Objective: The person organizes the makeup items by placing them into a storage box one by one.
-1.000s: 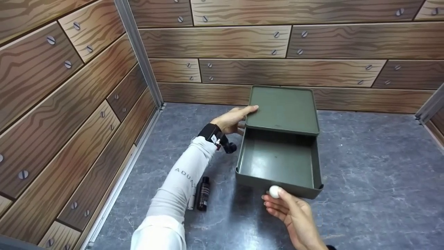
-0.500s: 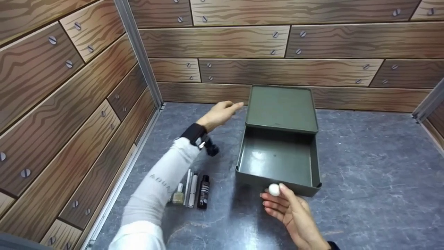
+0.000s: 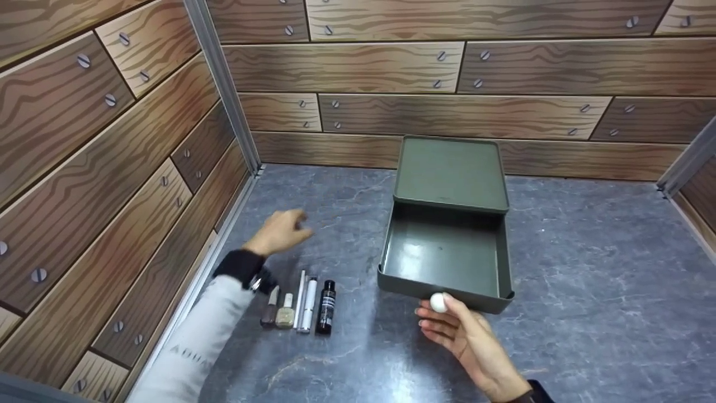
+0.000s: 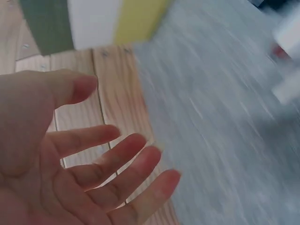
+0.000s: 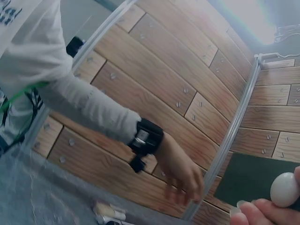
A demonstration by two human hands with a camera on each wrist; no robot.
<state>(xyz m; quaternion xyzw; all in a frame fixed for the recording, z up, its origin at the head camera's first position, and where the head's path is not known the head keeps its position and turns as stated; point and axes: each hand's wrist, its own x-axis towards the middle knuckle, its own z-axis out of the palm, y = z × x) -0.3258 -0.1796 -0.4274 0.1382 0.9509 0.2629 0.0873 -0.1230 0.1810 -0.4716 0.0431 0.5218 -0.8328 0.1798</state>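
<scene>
My right hand (image 3: 475, 347) pinches a small, smooth white rounded knob-like thing (image 3: 438, 303) between thumb and fingers. It sits at the front wall of a dark green box (image 3: 447, 257); I cannot tell whether it is attached. In the right wrist view the white thing (image 5: 284, 190) looks egg-shaped. The box's green lid (image 3: 452, 174) covers its back part, leaving the front part uncovered. My left hand (image 3: 279, 232) is above the floor at left, fingers loosely bent and holding nothing. Below it stand or lie a black bottle (image 3: 326, 308), a glittery nail polish bottle (image 3: 285, 317) and a white tube (image 3: 308, 305).
Beside the white tube lies a thin white stick (image 3: 300, 299). A dark small bottle with a silvery cap (image 3: 269, 310) is at the row's left end, partly near the wrist camera. Wood-patterned walls (image 3: 358, 115) enclose the grey marbled surface (image 3: 587, 268).
My left hand has let go of the lid's left edge and moved left and towards me, uncovering the row of small bottles. My right hand keeps the white thing at the box front.
</scene>
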